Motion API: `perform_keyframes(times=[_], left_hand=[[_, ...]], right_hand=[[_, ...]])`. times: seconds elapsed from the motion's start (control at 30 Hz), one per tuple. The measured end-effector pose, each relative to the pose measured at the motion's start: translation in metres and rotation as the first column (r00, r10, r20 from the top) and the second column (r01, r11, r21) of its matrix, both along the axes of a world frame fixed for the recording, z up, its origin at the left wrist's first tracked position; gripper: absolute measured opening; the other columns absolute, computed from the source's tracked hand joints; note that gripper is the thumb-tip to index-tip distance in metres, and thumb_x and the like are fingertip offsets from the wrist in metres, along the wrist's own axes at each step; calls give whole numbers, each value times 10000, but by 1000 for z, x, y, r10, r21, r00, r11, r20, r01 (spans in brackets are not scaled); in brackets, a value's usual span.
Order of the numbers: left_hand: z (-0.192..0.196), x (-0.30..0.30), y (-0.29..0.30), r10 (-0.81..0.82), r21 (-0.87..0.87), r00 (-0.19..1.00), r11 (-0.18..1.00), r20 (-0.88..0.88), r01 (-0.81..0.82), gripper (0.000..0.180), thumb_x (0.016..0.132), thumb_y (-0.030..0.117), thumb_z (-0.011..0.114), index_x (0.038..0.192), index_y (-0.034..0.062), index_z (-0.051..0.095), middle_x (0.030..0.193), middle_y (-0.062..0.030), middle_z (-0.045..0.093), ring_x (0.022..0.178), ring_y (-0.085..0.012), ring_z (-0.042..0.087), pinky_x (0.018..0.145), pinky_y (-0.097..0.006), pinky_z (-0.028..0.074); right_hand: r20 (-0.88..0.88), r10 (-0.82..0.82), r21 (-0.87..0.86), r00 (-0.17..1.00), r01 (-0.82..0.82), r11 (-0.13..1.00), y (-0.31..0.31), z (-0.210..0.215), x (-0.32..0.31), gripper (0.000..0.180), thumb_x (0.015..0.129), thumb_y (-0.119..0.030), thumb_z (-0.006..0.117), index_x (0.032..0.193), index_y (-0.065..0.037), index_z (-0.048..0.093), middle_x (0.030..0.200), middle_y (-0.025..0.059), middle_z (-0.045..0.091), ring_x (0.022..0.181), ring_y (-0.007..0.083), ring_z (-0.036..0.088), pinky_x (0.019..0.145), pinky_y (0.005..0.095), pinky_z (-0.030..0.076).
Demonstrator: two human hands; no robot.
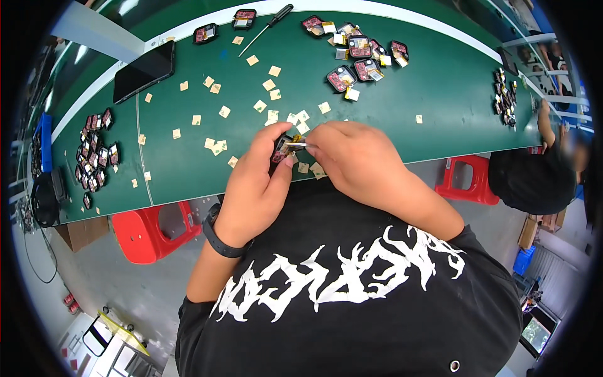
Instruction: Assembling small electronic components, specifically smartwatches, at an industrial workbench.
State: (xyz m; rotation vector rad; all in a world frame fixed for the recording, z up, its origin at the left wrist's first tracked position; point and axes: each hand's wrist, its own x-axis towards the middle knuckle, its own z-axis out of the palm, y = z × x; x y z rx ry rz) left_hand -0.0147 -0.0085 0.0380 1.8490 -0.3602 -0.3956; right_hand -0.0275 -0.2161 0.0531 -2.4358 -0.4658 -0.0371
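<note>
Small black square module (pixel 281 149) pinched in left hand (pixel 254 188); right hand (pixel 352 160) gripping thin metal tweezers (pixel 300 145). Risk of slipping, scratching the part.

An electronics assembly workshop is showing here — a long green workbench (pixel 440 81) is carrying clusters of small circuit modules (pixel 355 60), scattered tan backing squares (pixel 224 112) and a screwdriver (pixel 267 28), while another worker (pixel 537 173) is sitting alongside — red plastic stools (pixel 151 235) are standing beneath.
</note>
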Motion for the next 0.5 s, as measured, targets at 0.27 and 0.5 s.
perform_keyframes(times=[0.27, 0.5], left_hand=[[-9, -1, -3, -54, 107, 989, 993, 138, 39, 448, 1002, 3, 526, 1449, 19, 511, 899, -110, 616, 780, -199, 569, 742, -327, 483], [-6, 5, 5, -49, -149, 948, 989, -314, 2, 458, 1030, 38, 496, 1487, 21, 503, 784, -52, 615, 658, -101, 550, 637, -250, 459]], right_hand=[[-49, -33, -77, 998, 29, 997, 0, -2, -5, 82, 831, -16, 642, 908, -31, 618, 802, 135, 666, 765, 386, 673, 685, 496, 536], [-154, 1, 201, 988, 30, 979, -10, -9, 0, 110, 892, -66, 713, 990, -21, 690, 825, 147, 706, 719, 337, 677, 649, 416, 529]])
